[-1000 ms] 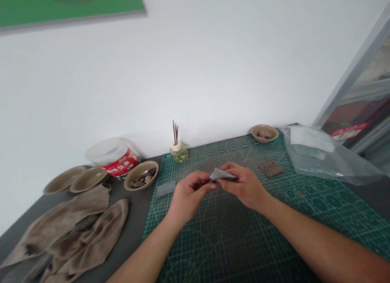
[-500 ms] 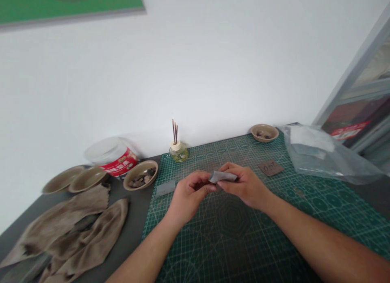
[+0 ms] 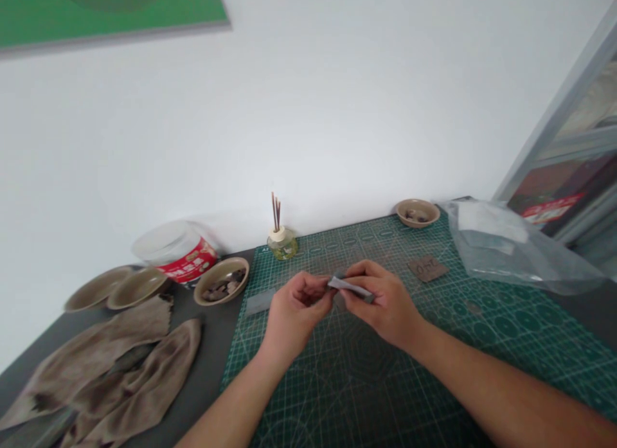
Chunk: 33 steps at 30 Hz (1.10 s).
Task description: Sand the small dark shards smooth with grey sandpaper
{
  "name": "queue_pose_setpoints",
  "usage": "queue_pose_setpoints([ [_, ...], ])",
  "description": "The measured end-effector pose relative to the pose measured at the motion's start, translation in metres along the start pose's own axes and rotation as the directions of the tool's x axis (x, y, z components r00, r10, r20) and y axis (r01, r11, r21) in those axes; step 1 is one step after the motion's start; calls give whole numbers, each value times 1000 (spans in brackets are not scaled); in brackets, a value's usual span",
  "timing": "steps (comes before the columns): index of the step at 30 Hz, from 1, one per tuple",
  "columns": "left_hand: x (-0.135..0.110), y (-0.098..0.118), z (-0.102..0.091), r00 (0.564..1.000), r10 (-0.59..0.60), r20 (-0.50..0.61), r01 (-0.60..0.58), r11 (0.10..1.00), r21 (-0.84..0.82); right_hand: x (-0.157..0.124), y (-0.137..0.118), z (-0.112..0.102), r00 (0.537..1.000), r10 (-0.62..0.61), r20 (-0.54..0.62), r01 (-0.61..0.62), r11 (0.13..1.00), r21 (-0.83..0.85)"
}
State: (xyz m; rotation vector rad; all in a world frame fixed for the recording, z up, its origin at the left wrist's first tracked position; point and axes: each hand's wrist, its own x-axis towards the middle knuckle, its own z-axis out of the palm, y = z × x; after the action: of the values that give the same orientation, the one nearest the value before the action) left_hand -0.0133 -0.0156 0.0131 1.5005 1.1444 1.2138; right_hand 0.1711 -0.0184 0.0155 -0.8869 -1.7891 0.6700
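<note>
Over the green cutting mat (image 3: pixel 434 345) both of my hands meet at the middle. My right hand (image 3: pixel 380 303) pinches a small folded grey sheet (image 3: pixel 348 286), like a strip of sandpaper, between thumb and fingers. My left hand (image 3: pixel 295 310) is curled closed against the sheet's left end; something small may be between its fingertips, but it is hidden. A second grey piece (image 3: pixel 260 301) lies flat on the mat's left edge, just left of my left hand.
Left of the mat lie stained brown cloths (image 3: pixel 116 364), two shallow dishes (image 3: pixel 116 288), a bowl of small stones (image 3: pixel 222 286) and a red-labelled tub (image 3: pixel 177 254). A reed diffuser (image 3: pixel 281 240), a second bowl (image 3: pixel 417 212), a brown tag (image 3: pixel 428 268) and a plastic bag (image 3: pixel 506 245) sit behind.
The grey sheet has gone from a raised pointed shape to a flatter, narrower strip between my fingers. Both hands have shifted slightly toward me.
</note>
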Motion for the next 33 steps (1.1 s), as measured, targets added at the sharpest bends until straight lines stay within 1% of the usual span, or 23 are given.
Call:
queue_pose_setpoints([
  [4,-1,2,0,999,32,-25,-30,998,48,-1,0,4,999,19,-32,-20,999,-47],
  [7,-1,1,0,998,56,-22,-54,995,89,-1,1,6,1000,4,-23,-5,1000,-26],
  [12,-1,1,0,997,77,-9,-76,994,82,-1,2,7,998,41,-47,-42,999,-34],
  [14,-2,3,-1,992,128,-11,-126,988,93,-1,2,6,998,43,-41,-44,999,-29],
  [16,-2,6,-3,978,206,-13,-202,969,142,1,4,5,998,56,-41,-58,998,-32],
  [18,-1,6,-5,966,258,-9,-252,949,188,2,6,3,994,83,-69,-86,995,-48],
  [20,0,5,-6,969,249,-6,-243,951,189,2,5,3,990,94,-107,-100,994,-49],
  [22,2,3,-6,979,203,-9,-199,969,144,0,2,4,989,81,-122,-85,996,-28],
  [26,2,1,-2,994,111,8,-111,993,40,-3,-6,8,996,44,-76,-42,999,34],
  [29,0,1,0,995,100,1,-100,994,32,-4,-5,10,996,63,-66,-58,996,75],
  [33,1,1,1,993,119,-16,-119,993,-10,-3,1,10,989,112,-95,-100,988,119],
])
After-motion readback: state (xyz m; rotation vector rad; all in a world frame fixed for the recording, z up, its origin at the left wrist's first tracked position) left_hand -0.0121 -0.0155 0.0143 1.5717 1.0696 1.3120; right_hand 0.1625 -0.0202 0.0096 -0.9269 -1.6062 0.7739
